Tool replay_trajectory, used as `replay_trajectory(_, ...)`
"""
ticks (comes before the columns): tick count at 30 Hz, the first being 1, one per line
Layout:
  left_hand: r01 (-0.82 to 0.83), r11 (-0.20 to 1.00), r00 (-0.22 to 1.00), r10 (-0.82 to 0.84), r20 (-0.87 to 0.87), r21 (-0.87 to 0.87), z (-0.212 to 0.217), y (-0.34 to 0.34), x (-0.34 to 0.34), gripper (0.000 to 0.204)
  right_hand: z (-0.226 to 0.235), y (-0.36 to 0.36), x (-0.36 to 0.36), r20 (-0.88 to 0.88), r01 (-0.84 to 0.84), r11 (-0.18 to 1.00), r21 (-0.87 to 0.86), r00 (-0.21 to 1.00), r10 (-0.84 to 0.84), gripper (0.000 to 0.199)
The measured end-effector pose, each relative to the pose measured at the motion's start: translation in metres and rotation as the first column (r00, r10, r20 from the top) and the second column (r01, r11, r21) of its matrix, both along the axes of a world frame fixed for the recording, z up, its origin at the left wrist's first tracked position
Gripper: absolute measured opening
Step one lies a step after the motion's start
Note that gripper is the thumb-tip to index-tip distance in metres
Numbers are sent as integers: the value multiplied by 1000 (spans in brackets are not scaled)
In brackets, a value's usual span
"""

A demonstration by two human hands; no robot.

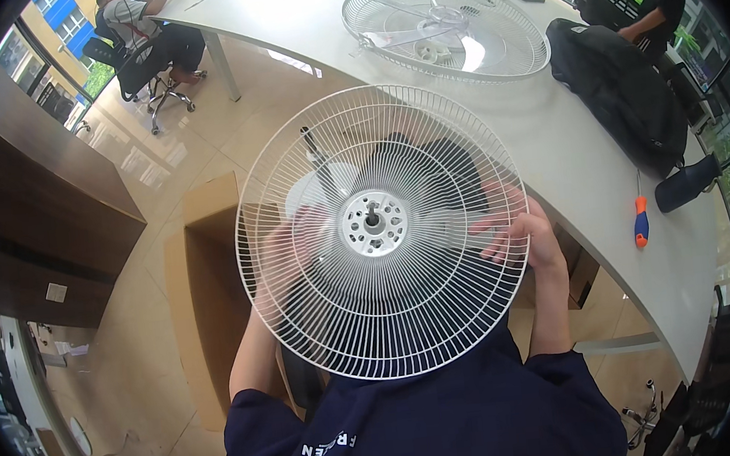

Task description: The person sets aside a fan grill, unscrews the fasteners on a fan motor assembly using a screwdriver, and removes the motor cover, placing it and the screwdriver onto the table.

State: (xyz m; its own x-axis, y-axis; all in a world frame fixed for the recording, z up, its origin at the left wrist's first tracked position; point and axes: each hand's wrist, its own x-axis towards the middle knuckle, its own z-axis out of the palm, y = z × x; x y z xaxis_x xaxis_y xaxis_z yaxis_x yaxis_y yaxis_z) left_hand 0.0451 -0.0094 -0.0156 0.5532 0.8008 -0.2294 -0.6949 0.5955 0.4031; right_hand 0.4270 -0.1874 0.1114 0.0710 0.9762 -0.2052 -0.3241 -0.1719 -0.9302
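Fan guard (387, 270) face-on between left hand (284, 252) and right hand (538, 233)!
Right's at its edge, left's tucked behind it; both grips unclear.

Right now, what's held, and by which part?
The fan guard, apparently at its right rim, by the right hand; what the left hand grips is unclear.

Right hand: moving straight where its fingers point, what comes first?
Probably the white hub at the middle of the fan guard; the depth of the right hand is unclear.
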Motion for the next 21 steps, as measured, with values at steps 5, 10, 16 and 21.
replay_trajectory(5, 55, 940, 922, 81, -379, 336, -19, -16, 57, 42, -7, 5, -11, -103, 83, 996, 37, 992, -79, 82)
replay_trajectory(10, 92, 893, 868, 145, -475, 440, -27, -22, 73, 42, 0, 7, -27, -131, 201, 978, 59, 973, -192, 86)
replay_trajectory(16, 116, 857, 839, 185, -511, 502, -31, -21, 87, 42, 20, -4, -26, -149, 132, 974, 183, 983, -106, 86)
replay_trajectory(21, 125, 827, 822, 224, -524, 549, -39, -13, 87, 42, 48, 1, -27, -251, 115, 967, 229, 966, -56, 86)
